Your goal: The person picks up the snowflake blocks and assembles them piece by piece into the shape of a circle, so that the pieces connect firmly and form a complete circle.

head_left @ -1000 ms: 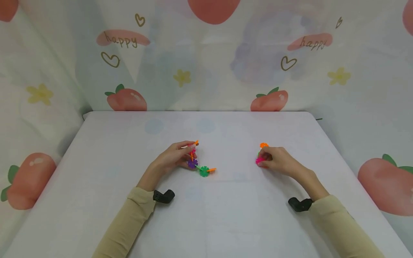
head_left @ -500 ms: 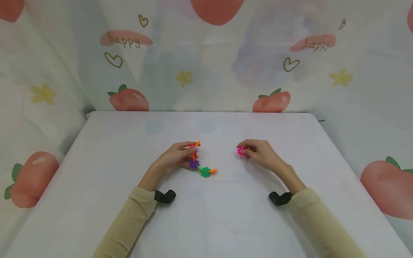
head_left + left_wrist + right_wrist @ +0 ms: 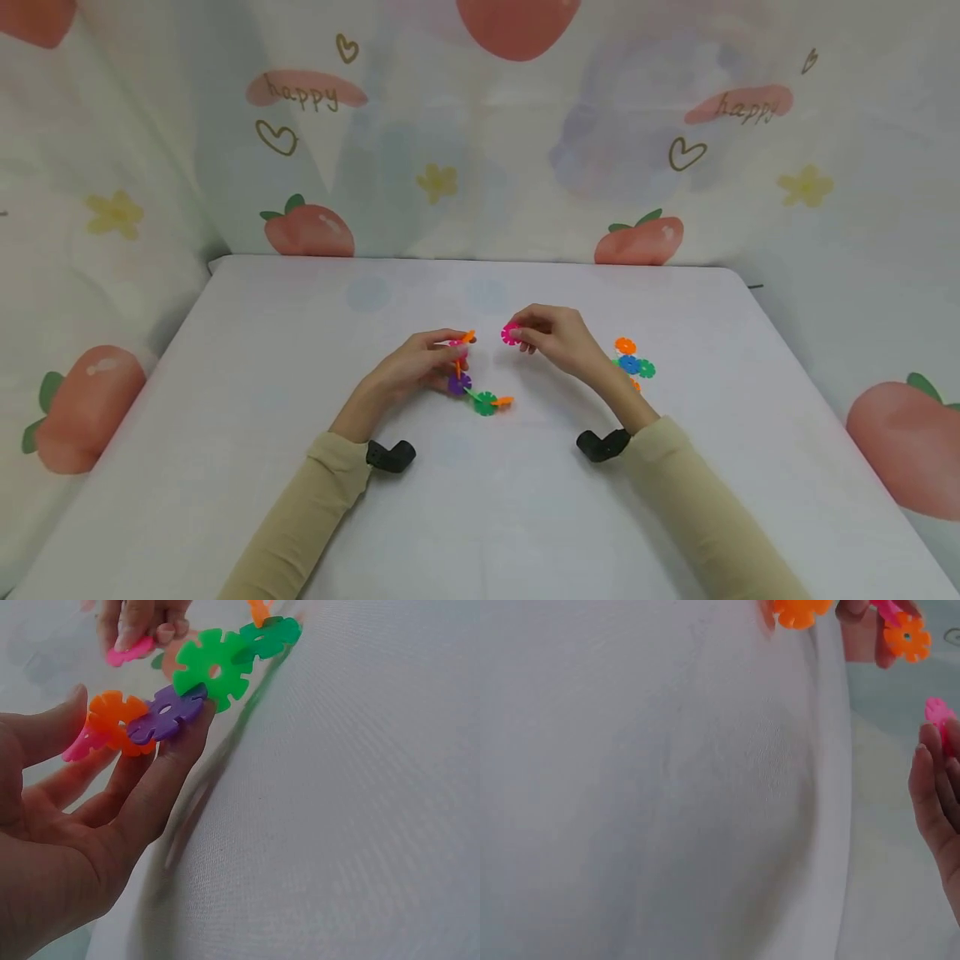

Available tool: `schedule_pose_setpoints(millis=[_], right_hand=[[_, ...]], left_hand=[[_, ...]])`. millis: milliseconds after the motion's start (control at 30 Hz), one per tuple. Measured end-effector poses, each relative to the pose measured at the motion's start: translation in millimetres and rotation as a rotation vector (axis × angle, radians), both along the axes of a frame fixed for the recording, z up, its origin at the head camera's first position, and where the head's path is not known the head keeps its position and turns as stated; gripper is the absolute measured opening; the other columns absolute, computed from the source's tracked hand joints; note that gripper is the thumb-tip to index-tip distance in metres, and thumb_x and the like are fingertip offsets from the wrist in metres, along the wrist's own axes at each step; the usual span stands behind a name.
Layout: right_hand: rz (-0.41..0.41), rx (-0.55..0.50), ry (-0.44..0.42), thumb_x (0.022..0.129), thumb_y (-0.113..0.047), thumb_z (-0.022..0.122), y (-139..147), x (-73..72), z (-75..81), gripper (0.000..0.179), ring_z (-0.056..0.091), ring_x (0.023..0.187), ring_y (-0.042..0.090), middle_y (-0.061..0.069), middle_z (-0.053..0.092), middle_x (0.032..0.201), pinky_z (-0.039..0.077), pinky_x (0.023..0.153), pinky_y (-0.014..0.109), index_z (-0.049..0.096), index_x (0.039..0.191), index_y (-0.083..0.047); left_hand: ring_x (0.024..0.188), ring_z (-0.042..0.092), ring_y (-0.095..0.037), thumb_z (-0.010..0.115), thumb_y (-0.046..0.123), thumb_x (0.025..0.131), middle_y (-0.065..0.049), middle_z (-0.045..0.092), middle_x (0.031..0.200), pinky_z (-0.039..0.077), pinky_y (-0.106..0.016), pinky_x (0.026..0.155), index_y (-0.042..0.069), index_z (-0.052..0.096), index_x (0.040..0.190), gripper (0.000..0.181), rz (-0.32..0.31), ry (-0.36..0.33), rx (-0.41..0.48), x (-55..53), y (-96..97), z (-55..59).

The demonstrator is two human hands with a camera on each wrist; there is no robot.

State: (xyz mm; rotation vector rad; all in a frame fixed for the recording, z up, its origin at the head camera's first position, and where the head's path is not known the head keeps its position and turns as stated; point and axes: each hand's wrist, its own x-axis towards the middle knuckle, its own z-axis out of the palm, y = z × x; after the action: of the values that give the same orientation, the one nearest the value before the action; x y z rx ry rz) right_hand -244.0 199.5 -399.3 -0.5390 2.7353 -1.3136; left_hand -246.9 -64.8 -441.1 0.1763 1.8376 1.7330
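Note:
My left hand (image 3: 408, 367) holds a chain of interlocked plastic snowflake discs between thumb and fingers. Along it run an orange disc (image 3: 468, 337) at the far end, a pink one (image 3: 84, 744), another orange one (image 3: 112, 709), a purple one (image 3: 166, 720), a light green one (image 3: 199, 660), a darker green one (image 3: 274, 641) and an orange one (image 3: 503, 402) at the near end. To the right, my right hand (image 3: 558, 337) pinches a single pink snowflake disc (image 3: 510, 334) by thumb and fingertips. That pink disc is apart from the chain, near its far orange disc.
Right of my right forearm, several loose discs lie on the white table (image 3: 480, 500), among them an orange disc (image 3: 625, 346), a blue disc (image 3: 629, 365) and a green disc (image 3: 647, 368). A printed curtain (image 3: 495, 125) hangs behind the table.
My right hand has carried the pink disc leftward from the loose discs toward the chain, uncovering those discs. The left hand keeps its hold on the chain, nearly still.

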Motion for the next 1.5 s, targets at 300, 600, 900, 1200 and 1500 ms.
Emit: schedule_pose_setpoints(millis=[300, 600, 900, 1200, 1500], right_hand=[[0.043, -0.075, 0.032, 0.098, -0.007, 0.07, -26, -7.9, -1.8, 0.015, 0.074, 0.077, 0.031, 0.01, 0.076, 0.095, 0.064, 0.077, 0.037, 0.072, 0.112, -0.005], [0.066, -0.075, 0.026, 0.098, -0.005, 0.069, -30, -10.5, 0.1, 0.016, 0.071, 0.076, 0.027, 0.013, 0.076, 0.094, 0.063, 0.079, 0.049, 0.075, 0.113, -0.003], [0.081, -0.052, 0.0, 0.097, -0.005, 0.069, -33, -11.9, 2.5, 0.019, 0.068, 0.075, 0.022, 0.013, 0.077, 0.099, 0.061, 0.081, 0.054, 0.077, 0.114, -0.003], [0.079, -0.075, 0.005, 0.097, -0.006, 0.071, -42, -16.6, 0.9, 0.02, 0.069, 0.072, 0.024, 0.012, 0.077, 0.095, 0.062, 0.076, 0.05, 0.077, 0.115, -0.003], [0.031, -0.021, 0.057, 0.104, -0.013, 0.062, -32, -15.9, -4.3, 0.03, 0.074, 0.086, 0.032, 0.017, 0.076, 0.101, 0.063, 0.082, 0.041, 0.067, 0.132, -0.003]], left_hand=[[0.086, 0.068, -0.021, 0.063, 0.025, 0.104, -0.006, 0.067, 0.099, 0.062, -0.031, 0.073, 0.013, 0.058, 0.145, 0.043, -0.013, 0.018, -0.011, -0.3, 3.0, -0.2], [0.086, 0.066, -0.02, 0.062, 0.021, 0.104, -0.005, 0.064, 0.1, 0.062, -0.031, 0.071, 0.01, 0.061, 0.142, 0.039, -0.026, 0.046, -0.028, 1.4, 5.0, 0.8], [0.085, 0.065, -0.018, 0.061, 0.021, 0.105, -0.005, 0.066, 0.099, 0.06, -0.028, 0.068, 0.008, 0.063, 0.14, 0.037, -0.023, 0.074, -0.033, 2.8, 4.8, 2.0], [0.078, 0.067, -0.018, 0.06, 0.015, 0.104, -0.01, 0.071, 0.097, 0.061, -0.027, 0.065, 0.007, 0.06, 0.141, 0.038, 0.055, 0.118, -0.011, 5.1, 10.5, 1.6], [0.093, 0.073, -0.023, 0.059, 0.023, 0.106, -0.018, 0.071, 0.119, 0.062, -0.035, 0.087, 0.007, 0.051, 0.143, 0.042, 0.066, 0.094, -0.034, 0.2, 1.0, 5.3]])
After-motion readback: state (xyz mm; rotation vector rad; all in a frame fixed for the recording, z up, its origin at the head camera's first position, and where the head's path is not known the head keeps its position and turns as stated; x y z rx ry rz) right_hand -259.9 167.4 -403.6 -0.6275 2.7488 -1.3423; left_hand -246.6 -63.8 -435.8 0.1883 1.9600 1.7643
